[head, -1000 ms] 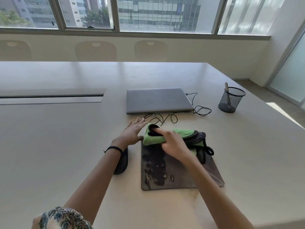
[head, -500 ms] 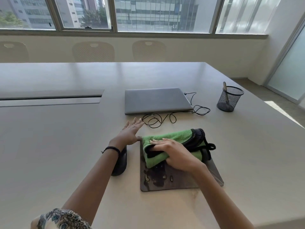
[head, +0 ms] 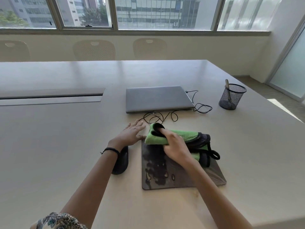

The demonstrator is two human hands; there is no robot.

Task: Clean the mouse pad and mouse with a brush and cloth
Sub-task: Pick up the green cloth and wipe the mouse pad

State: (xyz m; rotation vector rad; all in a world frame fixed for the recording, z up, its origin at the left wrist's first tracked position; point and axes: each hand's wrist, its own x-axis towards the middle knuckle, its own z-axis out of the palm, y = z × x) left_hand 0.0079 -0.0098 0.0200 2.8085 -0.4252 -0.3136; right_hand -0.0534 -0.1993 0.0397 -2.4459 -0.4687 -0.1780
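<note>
Because the wide pale surface (head: pixel 66 146) carries everything, it makes sense that the work is kept close to its near edge, within easy reach of both arms. A closed laptop (head: pixel 158 98) lies further back, shut and out of the way, probably so that no damp or dust gets to it. Its thin cable (head: pixel 165 116) loops loosely between it and the work.

Nearer lies the dark mouse pad (head: pixel 165 180), flat on the surface. Its left half shows a darker blotched patch that looks wet. The folded green cloth (head: pixel 186 135) sits on the pad's far edge, and its black trim and loop trail off to the right.

The right hand (head: pixel 175 146) has its grip clamped on the cloth, fingers curled over the fold and one tucked into it. That bunches the cloth into a firm wad for rubbing. The left hand (head: pixel 130 134) lies flat on the surface just beside the pad's far left corner, its grip apart with the fingers straight and spread. I judge it to be bracing the pad against sliding under the strokes, though whether the thumb actually touches the corner is hard to tell.

The mouse (head: pixel 122 161) rests off the pad, just left of it and partly hidden under the left forearm, apparently set aside so the pad is free to wipe. Well apart on the right stands a mesh cup (head: pixel 231 98), with a handle that I take to be the brush (head: pixel 227 85) upright in it, parked while the cloth does its turn. The mouse itself looks not yet wiped.
</note>
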